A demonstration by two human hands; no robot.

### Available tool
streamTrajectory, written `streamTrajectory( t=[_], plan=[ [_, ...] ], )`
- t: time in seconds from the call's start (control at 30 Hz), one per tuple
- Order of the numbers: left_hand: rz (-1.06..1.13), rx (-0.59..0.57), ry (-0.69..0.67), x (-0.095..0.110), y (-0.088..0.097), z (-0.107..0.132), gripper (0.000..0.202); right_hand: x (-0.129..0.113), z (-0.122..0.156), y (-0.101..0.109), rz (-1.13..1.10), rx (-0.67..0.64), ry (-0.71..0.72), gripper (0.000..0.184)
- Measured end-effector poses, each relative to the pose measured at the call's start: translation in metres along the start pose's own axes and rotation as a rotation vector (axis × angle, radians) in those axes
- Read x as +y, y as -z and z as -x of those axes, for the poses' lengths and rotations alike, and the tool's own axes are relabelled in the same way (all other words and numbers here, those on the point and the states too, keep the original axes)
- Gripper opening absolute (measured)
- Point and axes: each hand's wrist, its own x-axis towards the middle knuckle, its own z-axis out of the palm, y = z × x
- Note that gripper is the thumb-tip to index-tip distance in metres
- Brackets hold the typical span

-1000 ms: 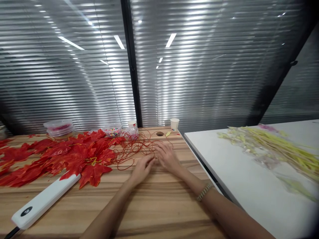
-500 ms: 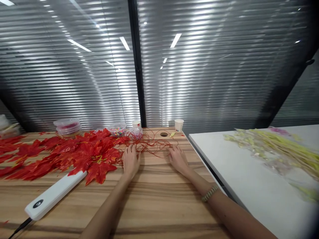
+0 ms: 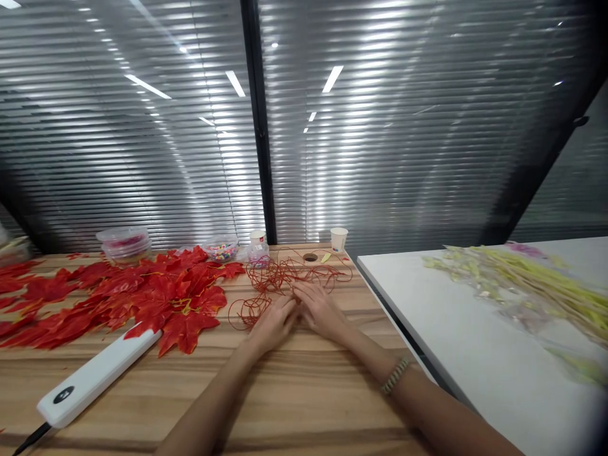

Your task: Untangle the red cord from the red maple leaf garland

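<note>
A tangle of thin red cord (image 3: 280, 278) lies on the wooden table (image 3: 304, 392), just right of a heap of red artificial maple leaves (image 3: 142, 297). My left hand (image 3: 274, 324) and my right hand (image 3: 322, 311) rest palm down at the near edge of the tangle. Their fingertips meet, and the fingers are drawn together on a strand of the cord. A beaded bracelet (image 3: 393, 375) sits on my right wrist.
A white bar-shaped device (image 3: 95, 377) with a black cable lies at the front left. Clear tubs (image 3: 124, 244), a bowl of coloured beads (image 3: 221, 251) and two paper cups (image 3: 339, 239) line the back edge. A white table (image 3: 475, 354) on the right carries yellow-green stems (image 3: 532, 285).
Half a second ago my hands were spread apart with cord stretched between them. They have come back together, and the cord has bunched up in front of them.
</note>
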Motion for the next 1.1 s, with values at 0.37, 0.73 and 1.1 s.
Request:
streamTrajectory(
  t=[0.37,0.73,1.1],
  plan=[
    [-0.200,0.244,-0.050,0.002,0.016,-0.001,0.021,0.008,0.006,-0.008,-0.036,-0.147,-0.047,0.022],
    [-0.143,0.024,0.131,-0.014,0.017,0.003,0.035,0.003,0.005,-0.004,0.048,-0.137,-0.126,0.022],
    [-0.242,-0.008,0.217,-0.025,0.015,0.003,0.026,0.011,0.001,-0.005,0.128,-0.036,-0.382,0.020]
  ],
)
